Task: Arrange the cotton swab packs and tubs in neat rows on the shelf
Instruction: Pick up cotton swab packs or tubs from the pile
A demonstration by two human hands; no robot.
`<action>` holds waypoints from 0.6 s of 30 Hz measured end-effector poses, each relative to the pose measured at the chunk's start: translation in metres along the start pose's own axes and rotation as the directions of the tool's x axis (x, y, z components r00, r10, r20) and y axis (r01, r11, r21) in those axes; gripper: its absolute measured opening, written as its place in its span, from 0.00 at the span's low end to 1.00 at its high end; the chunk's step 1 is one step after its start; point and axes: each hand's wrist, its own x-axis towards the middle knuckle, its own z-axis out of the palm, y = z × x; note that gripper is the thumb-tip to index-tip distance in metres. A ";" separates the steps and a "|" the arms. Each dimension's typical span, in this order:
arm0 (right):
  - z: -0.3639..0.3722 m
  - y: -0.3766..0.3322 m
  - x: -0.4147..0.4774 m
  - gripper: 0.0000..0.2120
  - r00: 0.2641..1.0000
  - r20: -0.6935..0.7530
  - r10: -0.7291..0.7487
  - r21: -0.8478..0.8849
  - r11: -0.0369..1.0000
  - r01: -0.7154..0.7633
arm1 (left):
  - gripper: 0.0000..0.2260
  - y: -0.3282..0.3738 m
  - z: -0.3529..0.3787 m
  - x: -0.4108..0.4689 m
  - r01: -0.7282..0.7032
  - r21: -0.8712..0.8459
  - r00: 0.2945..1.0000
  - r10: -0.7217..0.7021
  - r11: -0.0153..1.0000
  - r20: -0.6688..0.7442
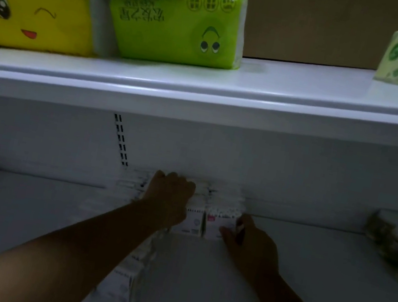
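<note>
Two hands (170, 195) (249, 242), two front packs (193, 223)

We reach both bare arms forward, the forearms converging from the lower corners. Our left hand (169, 194) is farther ahead and higher, with its back up, the wrist bent a little and the fingers curled down and away so that their tips are hidden. Our right hand (252, 241) is nearer and lower, just right of the left, its back toward us, thumb raised, fingers pointing left. The dim light hides whether either hand grips.
</note>
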 end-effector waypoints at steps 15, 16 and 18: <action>-0.018 -0.226 -0.024 0.13 0.797 -0.145 -0.586 0.134 0.787 0.603 | 0.28 -0.207 -0.009 -0.158 0.226 -0.226 0.974 -0.217 0.947 0.067; -0.008 -0.256 -0.020 0.15 0.761 -0.031 -0.648 0.064 0.759 0.648 | 0.29 -0.231 -0.008 -0.177 0.270 -0.198 0.962 -0.254 0.942 0.102; 0.016 -0.306 -0.016 0.24 0.713 0.264 -0.650 -0.049 0.729 0.683 | 0.31 -0.271 -0.008 -0.216 0.363 -0.166 0.927 -0.339 0.917 0.157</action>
